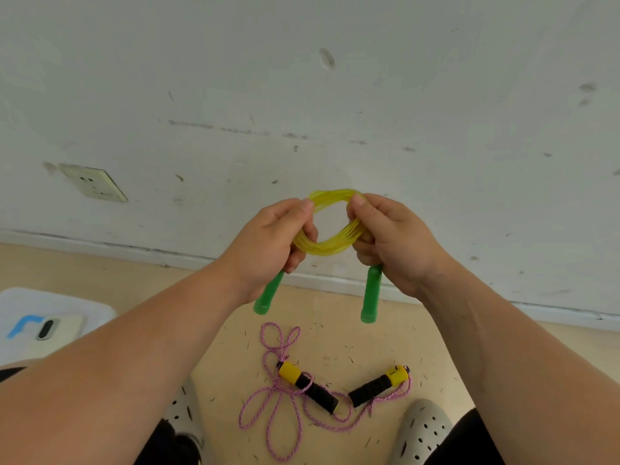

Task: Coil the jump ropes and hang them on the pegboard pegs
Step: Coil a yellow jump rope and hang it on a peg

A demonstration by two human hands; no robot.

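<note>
— Whereabouts of the yellow rope (327, 248)?

— Up in the air in front of the wall (335, 95), well above the floor (436, 347). Wound into a small round coil, gripped on either side.

— Why a grip on both sides?

— Most likely to stop the springy plastic loops from fanning apart. Keeps the ring open too, ready to slip over a peg. A judgement, nothing more.

— State of the left hand (271, 239)?

— Clamped on the left side of the coil: thumb pressed down on the strands, fingers curled beneath. One green handle (268, 293) poking down and outward from under the palm, seemingly trapped in the same grip.

— And the right hand (392, 239)?

— Much the same, mirrored. Thumb on top of the strands, fingers curled round them, the second green handle (371, 297) hanging from below the fingers, close to upright.

— Pose of the arms?

— Both forearms bare, stretched forward and converging on the coil. Backs of the hands turned toward the camera, wrists bent slightly inward.

— Any pegboard?

— None in view. Only scuffed wall, with a socket (94, 184) low on the left.

— Anything left of the job?

— Plenty, by the look of it. Yellow coil wound but not yet hung. Pink rope (275, 397) sprawled loose on the floor between two pale clogs (426, 427), its black-and-yellow handles (308, 385) near each other but apart, no coiling begun.
</note>
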